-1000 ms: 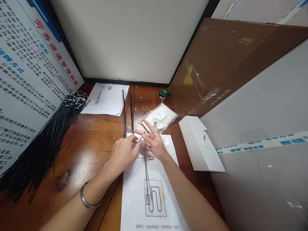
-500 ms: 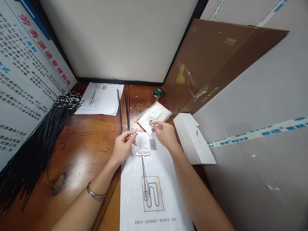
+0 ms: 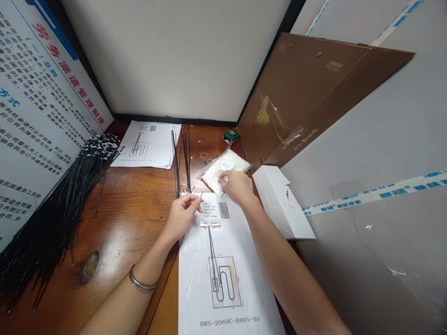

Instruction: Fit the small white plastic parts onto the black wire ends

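Note:
My left hand (image 3: 182,215) pinches the end of a thin black wire (image 3: 200,195) just above the top edge of a printed drawing sheet (image 3: 223,270) marked DRS-206DC-E001-01. My right hand (image 3: 237,186) rests with curled fingers on the open end of a clear bag of small white parts (image 3: 223,168); what its fingertips hold is hidden. A few loose black wires (image 3: 181,158) lie straight on the wooden table (image 3: 132,204) just beyond my left hand.
A big bundle of black wires with white tips (image 3: 66,204) lies along the left, under a printed poster. A second drawing sheet (image 3: 146,150), a green tape measure (image 3: 231,136), a white folded box (image 3: 282,200) and a leaning brown cardboard panel (image 3: 314,93) surround the work area.
My right hand left the wire end by my left hand and moved right and away onto the bag of white parts. My left hand kept its pinch on the wire.

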`<state>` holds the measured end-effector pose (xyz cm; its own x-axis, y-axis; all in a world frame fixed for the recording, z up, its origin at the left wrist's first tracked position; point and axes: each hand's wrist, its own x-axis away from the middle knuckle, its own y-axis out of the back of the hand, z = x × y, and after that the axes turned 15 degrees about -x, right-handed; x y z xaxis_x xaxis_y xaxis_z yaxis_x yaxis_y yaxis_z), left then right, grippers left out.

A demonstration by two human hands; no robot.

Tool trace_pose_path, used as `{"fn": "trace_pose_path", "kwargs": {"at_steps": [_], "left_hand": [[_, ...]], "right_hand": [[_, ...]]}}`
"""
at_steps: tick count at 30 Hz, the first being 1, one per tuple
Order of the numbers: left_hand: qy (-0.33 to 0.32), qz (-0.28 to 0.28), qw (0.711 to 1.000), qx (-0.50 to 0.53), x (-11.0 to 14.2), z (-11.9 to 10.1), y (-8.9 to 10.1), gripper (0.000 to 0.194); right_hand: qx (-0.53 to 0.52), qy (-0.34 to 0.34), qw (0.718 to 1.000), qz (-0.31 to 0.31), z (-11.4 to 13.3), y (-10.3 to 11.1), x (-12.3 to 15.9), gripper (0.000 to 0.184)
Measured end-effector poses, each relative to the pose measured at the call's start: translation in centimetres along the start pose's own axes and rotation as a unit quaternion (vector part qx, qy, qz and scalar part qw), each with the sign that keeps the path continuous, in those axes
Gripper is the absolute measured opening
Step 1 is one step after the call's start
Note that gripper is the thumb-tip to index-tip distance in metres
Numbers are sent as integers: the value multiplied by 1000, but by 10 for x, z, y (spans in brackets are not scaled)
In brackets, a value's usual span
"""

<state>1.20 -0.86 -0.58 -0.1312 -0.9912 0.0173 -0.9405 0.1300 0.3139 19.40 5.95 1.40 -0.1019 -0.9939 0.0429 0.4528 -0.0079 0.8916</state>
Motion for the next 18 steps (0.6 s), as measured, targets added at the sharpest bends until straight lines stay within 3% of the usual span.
{"fn": "trace_pose_path", "kwargs": {"at_steps": [10, 18], "left_hand": [[-5, 13, 1000, -9, 1, 3, 1, 21], [-5, 10, 1000, -11, 1, 1, 0, 22]], "right_hand": [[13, -13, 1000, -20, 5, -8, -2, 25], [-57, 2, 998, -26, 0, -7, 0, 27]]}}
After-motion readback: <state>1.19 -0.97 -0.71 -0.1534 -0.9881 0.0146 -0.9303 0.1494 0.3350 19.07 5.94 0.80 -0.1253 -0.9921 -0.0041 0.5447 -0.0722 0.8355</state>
